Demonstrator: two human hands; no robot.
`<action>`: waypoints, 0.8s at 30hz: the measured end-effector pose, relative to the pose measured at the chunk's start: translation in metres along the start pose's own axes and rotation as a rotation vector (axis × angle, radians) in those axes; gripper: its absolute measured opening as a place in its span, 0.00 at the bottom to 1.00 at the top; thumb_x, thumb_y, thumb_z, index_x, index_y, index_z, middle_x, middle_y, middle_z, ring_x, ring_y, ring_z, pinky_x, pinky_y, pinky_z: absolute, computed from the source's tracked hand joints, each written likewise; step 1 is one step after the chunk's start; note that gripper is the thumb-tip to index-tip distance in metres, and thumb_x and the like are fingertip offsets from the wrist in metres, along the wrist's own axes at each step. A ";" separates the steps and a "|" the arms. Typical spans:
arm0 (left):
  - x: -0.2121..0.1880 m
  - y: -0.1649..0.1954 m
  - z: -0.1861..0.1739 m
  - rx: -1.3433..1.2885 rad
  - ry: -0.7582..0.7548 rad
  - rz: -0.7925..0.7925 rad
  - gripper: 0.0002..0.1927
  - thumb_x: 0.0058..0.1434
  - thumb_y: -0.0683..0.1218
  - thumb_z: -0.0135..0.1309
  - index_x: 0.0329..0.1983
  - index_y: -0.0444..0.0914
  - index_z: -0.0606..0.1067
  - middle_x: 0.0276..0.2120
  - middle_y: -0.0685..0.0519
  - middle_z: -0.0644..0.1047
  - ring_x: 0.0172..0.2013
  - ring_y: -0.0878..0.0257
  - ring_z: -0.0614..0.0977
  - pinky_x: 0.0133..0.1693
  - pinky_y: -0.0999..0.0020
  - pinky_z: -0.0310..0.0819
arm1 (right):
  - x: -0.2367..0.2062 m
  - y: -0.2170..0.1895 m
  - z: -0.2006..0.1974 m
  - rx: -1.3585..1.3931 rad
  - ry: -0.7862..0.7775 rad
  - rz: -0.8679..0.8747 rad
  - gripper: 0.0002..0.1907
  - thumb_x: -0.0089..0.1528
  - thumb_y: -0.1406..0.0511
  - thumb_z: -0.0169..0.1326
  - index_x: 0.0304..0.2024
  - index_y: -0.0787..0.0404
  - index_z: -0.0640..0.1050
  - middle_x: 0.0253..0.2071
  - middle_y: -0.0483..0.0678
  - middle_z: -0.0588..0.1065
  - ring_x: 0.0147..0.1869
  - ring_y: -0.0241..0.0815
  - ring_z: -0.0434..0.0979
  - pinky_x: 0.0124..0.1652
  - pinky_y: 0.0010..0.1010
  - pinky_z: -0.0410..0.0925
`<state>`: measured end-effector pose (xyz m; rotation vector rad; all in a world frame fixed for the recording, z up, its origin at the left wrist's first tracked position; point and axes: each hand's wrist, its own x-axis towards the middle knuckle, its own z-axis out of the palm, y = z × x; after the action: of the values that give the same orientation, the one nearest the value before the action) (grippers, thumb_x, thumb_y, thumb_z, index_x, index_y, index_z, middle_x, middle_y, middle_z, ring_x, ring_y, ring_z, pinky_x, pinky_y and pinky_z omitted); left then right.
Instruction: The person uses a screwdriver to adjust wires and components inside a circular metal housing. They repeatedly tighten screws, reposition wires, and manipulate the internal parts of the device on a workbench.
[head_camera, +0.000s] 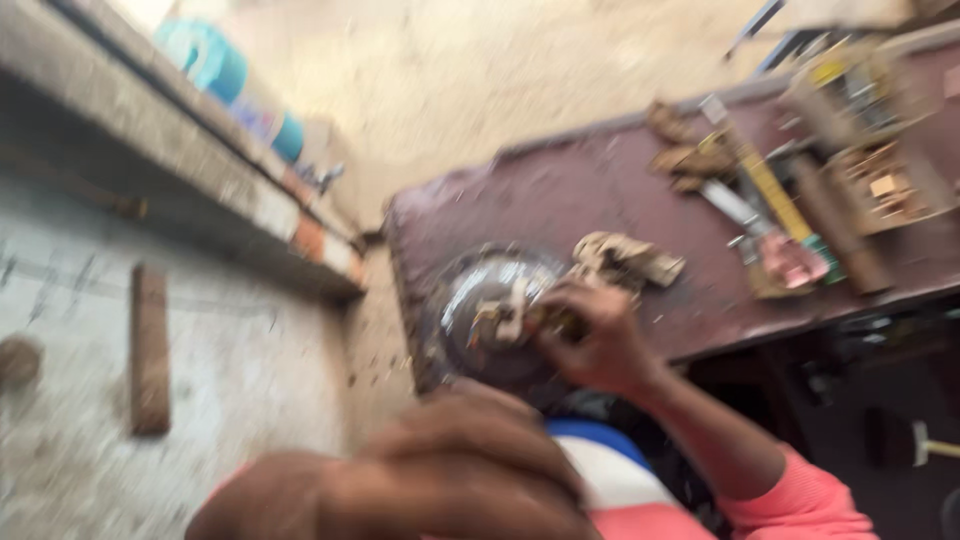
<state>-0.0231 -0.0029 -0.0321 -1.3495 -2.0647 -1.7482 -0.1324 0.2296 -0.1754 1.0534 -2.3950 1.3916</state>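
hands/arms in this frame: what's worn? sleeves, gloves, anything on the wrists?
Both hands bare, no gloves. The right hand has a bare forearm running into a coral-pink sleeve. The left hand is close to the lens and heavily blurred; a pink edge shows behind it. No watch or rings discernible.

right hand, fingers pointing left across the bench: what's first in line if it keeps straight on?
Likely the round shiny metal part: the right hand already has its fingertips at that part's rim, on a small blurred piece. Motion blur hides depth and exact contact.
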 end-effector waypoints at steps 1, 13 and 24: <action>0.001 -0.006 -0.003 0.170 0.118 0.065 0.14 0.67 0.42 0.57 0.55 0.37 0.74 0.47 0.45 0.79 0.51 0.53 0.84 0.55 0.58 0.81 | 0.000 -0.002 0.001 0.011 0.018 0.010 0.11 0.50 0.68 0.67 0.34 0.66 0.81 0.35 0.53 0.80 0.36 0.46 0.83 0.35 0.34 0.74; -0.038 -0.144 0.019 0.526 0.203 -0.432 0.29 0.51 0.52 0.70 0.54 0.36 0.75 0.49 0.43 0.79 0.52 0.45 0.79 0.54 0.51 0.72 | 0.003 0.012 0.011 0.214 -0.043 0.333 0.11 0.52 0.66 0.67 0.33 0.67 0.82 0.28 0.47 0.79 0.31 0.34 0.78 0.32 0.28 0.72; -0.041 -0.140 0.019 0.434 0.262 -0.375 0.26 0.54 0.50 0.69 0.53 0.35 0.76 0.48 0.44 0.81 0.51 0.47 0.82 0.53 0.53 0.74 | 0.007 0.013 0.010 0.254 -0.112 0.353 0.10 0.51 0.68 0.67 0.33 0.67 0.82 0.27 0.45 0.78 0.31 0.30 0.74 0.32 0.26 0.70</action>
<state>-0.0846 -0.0002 -0.1654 -0.6122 -2.4539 -1.3677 -0.1441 0.2221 -0.1863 0.8029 -2.6341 1.8382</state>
